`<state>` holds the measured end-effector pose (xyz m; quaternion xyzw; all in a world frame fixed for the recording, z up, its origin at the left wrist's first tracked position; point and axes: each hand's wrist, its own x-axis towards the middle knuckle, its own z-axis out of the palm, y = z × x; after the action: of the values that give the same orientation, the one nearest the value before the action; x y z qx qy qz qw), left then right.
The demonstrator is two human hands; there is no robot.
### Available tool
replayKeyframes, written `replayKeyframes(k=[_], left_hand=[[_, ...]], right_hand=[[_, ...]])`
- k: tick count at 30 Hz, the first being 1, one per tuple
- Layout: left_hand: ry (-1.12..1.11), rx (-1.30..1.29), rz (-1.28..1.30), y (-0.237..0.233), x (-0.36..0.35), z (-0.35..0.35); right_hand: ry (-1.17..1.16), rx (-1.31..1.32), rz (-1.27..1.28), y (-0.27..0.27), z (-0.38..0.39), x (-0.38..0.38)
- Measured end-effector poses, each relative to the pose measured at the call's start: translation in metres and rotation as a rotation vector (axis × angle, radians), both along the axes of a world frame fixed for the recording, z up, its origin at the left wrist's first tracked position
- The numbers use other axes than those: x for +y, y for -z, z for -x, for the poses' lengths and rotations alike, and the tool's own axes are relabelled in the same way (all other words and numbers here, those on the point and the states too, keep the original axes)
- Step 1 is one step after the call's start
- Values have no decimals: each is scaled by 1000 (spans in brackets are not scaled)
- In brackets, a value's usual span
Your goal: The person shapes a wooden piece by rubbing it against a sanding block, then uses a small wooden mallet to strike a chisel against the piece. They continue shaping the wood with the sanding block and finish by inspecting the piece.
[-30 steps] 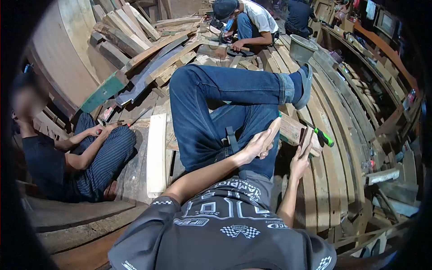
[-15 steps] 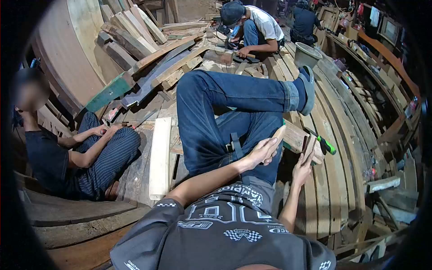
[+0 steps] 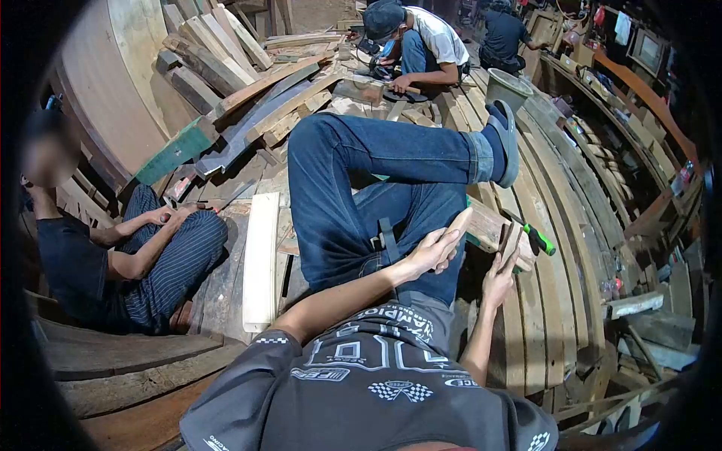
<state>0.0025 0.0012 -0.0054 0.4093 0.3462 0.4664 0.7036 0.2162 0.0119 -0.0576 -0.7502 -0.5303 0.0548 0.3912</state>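
Note:
My left hand (image 3: 433, 252) is closed round a pale, tapered wooden piece (image 3: 460, 221) whose rounded end sticks up above the fingers, over my lap. To its right, my right hand (image 3: 499, 281) grips a dark, narrow flat tool (image 3: 512, 242), held upright beside the end of a wooden block (image 3: 489, 225). A green-and-black handled tool (image 3: 539, 239) lies on that block, just past the flat tool. What the flat tool is exactly, I cannot make out.
A pale board (image 3: 262, 263) lies left of my legs. A seated person (image 3: 135, 255) is at the left; another person (image 3: 421, 52) crouches ahead near a grey bucket (image 3: 508, 89). Long planks (image 3: 556, 301) run along the right. Stacked timber (image 3: 218, 68) stands at the upper left.
The whole view has shifted slightly, with things appearing a little further left and up. Both hands keep their holds; the flat tool has tilted slightly.

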Motion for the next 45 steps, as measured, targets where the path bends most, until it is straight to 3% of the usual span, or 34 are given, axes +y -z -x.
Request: replayKeyframes(k=[17, 24, 45], left_hand=[[2, 64, -109, 1, -1, 0], [-15, 94, -38, 1, 2, -1], [-3, -68, 19, 9, 3, 0]], right_hand=[[-17, 1, -71, 13, -3, 6], [-12, -19, -57, 12, -3, 6], [1, -51, -16, 11, -2, 2]])
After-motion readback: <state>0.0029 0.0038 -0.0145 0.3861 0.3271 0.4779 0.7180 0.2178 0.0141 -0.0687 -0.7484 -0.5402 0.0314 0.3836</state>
